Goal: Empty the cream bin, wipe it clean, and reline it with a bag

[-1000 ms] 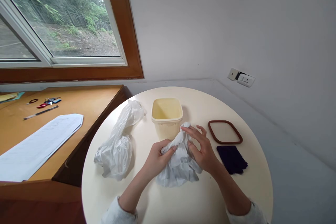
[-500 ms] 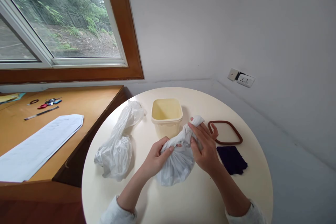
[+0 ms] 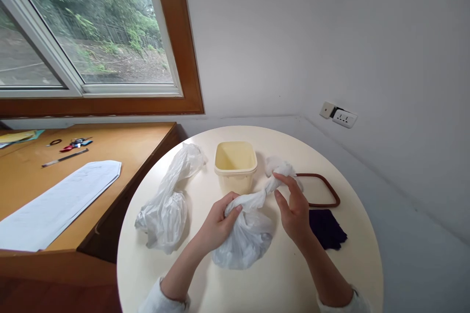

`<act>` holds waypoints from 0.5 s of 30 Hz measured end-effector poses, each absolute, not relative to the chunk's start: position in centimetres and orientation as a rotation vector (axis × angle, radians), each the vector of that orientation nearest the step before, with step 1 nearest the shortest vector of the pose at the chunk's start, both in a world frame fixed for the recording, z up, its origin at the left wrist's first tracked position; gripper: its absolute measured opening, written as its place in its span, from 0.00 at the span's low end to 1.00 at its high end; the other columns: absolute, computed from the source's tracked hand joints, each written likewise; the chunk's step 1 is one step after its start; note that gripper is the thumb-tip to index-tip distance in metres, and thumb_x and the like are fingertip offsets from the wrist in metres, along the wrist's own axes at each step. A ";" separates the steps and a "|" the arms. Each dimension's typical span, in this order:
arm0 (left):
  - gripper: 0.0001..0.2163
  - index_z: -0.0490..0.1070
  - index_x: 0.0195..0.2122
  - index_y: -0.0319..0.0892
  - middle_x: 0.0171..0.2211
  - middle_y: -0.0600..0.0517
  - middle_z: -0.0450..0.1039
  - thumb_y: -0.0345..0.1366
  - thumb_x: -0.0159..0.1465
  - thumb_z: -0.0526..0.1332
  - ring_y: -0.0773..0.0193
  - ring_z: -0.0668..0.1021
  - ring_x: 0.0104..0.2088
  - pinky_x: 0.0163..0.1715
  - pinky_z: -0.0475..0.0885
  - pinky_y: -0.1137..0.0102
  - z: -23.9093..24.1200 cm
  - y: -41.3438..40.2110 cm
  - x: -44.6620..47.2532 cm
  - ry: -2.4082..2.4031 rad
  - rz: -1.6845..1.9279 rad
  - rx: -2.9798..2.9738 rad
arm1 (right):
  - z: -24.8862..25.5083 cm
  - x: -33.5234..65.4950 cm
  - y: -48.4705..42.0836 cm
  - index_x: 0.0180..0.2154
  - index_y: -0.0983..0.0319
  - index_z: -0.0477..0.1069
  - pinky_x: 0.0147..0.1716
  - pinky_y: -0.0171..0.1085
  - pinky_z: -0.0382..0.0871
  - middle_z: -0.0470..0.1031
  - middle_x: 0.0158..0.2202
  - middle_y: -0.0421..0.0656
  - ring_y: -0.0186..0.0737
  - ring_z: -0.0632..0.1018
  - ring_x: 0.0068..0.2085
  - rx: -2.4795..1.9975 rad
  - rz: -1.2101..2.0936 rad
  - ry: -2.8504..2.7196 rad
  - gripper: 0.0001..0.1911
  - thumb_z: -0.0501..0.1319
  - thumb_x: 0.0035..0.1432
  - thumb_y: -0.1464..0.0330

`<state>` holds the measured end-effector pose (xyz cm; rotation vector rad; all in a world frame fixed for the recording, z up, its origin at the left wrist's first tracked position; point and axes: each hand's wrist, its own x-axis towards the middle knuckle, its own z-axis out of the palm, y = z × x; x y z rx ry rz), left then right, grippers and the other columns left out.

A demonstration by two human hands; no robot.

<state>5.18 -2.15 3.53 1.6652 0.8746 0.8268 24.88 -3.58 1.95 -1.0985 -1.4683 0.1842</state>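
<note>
A white plastic bag (image 3: 244, 249) with a bulging bottom lies near the middle of the round table. My left hand (image 3: 219, 220) is closed around its gathered neck, thumb on top. The twisted neck runs up and right to a loose, ruffled end. At that end, my right hand (image 3: 294, 208) has its index finger against the plastic, with the thumb held apart below; its other fingers are partly hidden. Just beyond the bag stands a pale yellow square tub (image 3: 236, 168), upright and without a lid. A second crumpled white bag (image 3: 169, 210) rests on the left.
A brown rounded frame (image 3: 326, 186) and a dark purple folded cloth (image 3: 328, 229) lie on the right of the table (image 3: 257, 293). On the wooden desk (image 3: 143, 139) at left are papers (image 3: 62, 200), a pen (image 3: 65, 157) and keys (image 3: 79, 142). A wall socket (image 3: 344, 118) is at right.
My right hand's fingers have spread from around the bag's neck, and the twisted end has loosened and fanned out. My left hand keeps its hold. The view has shifted slightly.
</note>
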 end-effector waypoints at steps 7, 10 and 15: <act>0.08 0.65 0.35 0.42 0.28 0.55 0.68 0.38 0.65 0.50 0.67 0.70 0.29 0.28 0.64 0.75 12.0 -2.7 4.7 0.992 1.016 1.960 | 7.7 25.2 -4.1 0.50 0.56 0.67 0.50 0.45 0.65 0.71 0.48 0.44 0.43 0.71 0.51 -0.885 0.252 -1.407 0.17 0.55 0.58 0.71; 0.06 0.66 0.35 0.42 0.28 0.56 0.67 0.35 0.64 0.52 0.68 0.69 0.28 0.27 0.63 0.76 16.3 -0.9 5.7 1.046 1.230 2.214 | 12.0 26.0 -2.5 0.51 0.55 0.67 0.52 0.47 0.64 0.71 0.50 0.42 0.44 0.70 0.53 -0.756 0.140 -1.389 0.19 0.56 0.57 0.69; 0.05 0.64 0.35 0.42 0.28 0.55 0.66 0.30 0.63 0.50 0.67 0.69 0.30 0.30 0.63 0.74 18.7 4.3 8.2 1.029 1.694 2.339 | 17.6 26.7 1.0 0.54 0.52 0.63 0.55 0.49 0.61 0.65 0.56 0.39 0.46 0.61 0.60 -0.685 0.043 -1.468 0.20 0.53 0.59 0.66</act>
